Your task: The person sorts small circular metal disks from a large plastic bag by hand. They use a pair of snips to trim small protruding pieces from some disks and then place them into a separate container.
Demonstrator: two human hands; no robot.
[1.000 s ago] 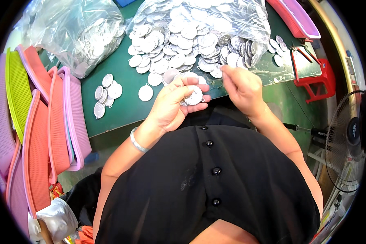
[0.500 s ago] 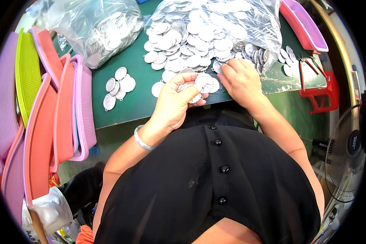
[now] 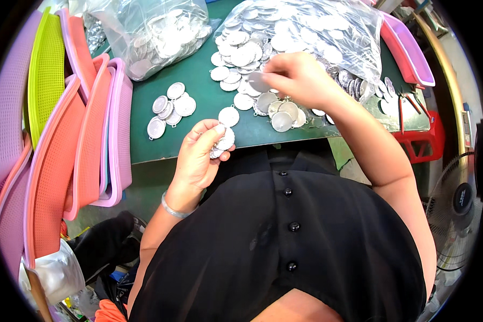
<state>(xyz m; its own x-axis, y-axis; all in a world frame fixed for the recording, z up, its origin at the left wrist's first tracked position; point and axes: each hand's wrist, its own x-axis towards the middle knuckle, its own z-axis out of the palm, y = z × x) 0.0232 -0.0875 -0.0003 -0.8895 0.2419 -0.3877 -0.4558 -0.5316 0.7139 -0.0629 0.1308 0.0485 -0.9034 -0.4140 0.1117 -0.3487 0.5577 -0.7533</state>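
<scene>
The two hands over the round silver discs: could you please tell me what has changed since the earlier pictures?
The right hand left the left hand and reached forward to the loose pile of round silver discs, pinching one. The left hand kept its small stack of discs; the green table stayed as before.

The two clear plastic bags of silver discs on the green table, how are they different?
The clear plastic bag at the upper left is smaller and bunched shut around its silver discs; the clear plastic bag at the upper right is larger and open, its discs spilling onto the green table. The right hand reaches into the right bag's spill; no hand touches the left one. Both hold round silver discs.
</scene>
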